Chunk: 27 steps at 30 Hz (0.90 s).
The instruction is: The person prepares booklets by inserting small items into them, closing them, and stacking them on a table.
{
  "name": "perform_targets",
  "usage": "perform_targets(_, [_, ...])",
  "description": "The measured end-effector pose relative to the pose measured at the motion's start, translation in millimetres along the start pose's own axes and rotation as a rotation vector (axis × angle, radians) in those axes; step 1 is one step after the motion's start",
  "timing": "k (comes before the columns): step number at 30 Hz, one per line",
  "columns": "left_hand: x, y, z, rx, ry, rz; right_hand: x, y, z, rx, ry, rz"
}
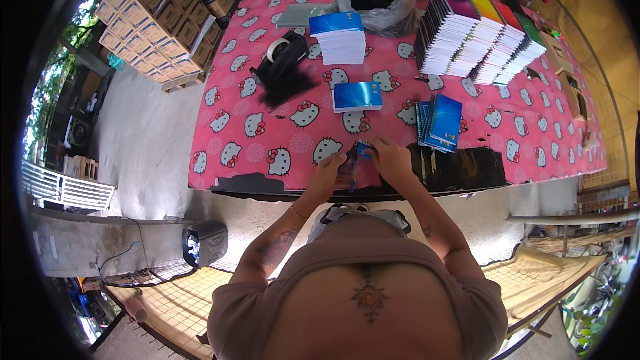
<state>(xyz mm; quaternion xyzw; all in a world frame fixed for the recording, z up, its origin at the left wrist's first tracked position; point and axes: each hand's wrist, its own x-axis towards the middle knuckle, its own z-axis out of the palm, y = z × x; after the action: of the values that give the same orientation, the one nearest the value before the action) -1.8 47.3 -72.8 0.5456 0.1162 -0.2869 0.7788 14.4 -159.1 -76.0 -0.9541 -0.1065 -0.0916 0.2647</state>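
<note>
At the table's front edge, my left hand [325, 177] and my right hand [393, 161] hold a small blue-covered notebook [364, 149] between them, its dark spine edge turned toward the left hand. Fingers of both hands are closed on it, though the fingertips are partly hidden. Just beyond lies a low stack of blue-covered paper blocks [357, 96]. To the right, several blue spiral notebooks [443, 122] lie in a small overlapping pile. A loose bundle of black plastic coils [288, 88] rests to the left, in front of a black tape dispenser [285, 57].
A taller blue-topped stack [341, 47] stands farther back, near a clear plastic bag [390, 21] of black coils. Tall stacks of spiral notebooks [460, 40] fill the back right. The pink patterned tablecloth [253, 150] is torn at the front. Cartons [157, 33] are piled at left.
</note>
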Motion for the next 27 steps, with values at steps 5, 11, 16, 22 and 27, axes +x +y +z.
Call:
perform_targets(5, [5.5,-10.9,-5.5,-0.139,-0.067,0.058,4.4,-3.1,-1.5,-0.059,-0.057,-0.005])
perform_targets(11, [4.8,-7.3,-3.5,-0.2,-0.137,-0.023,5.2,-9.4,-7.1,-0.056,-0.092,0.046])
perform_targets(16, [18.8,-10.3,-27.2,0.626,-0.053,0.181,3.4,-7.9,0.1,-0.036,-0.02,0.062])
perform_targets(22, [-1.5,14.2,-11.4,-0.001,-0.144,-0.082,-3.3,-5.9,4.9,-0.043,0.067,0.082])
perform_targets(27, [9.5,11.3,-15.9,-0.016,-0.2,-0.07,-5.3,-12.5,7.7,-0.057,0.08,0.091])
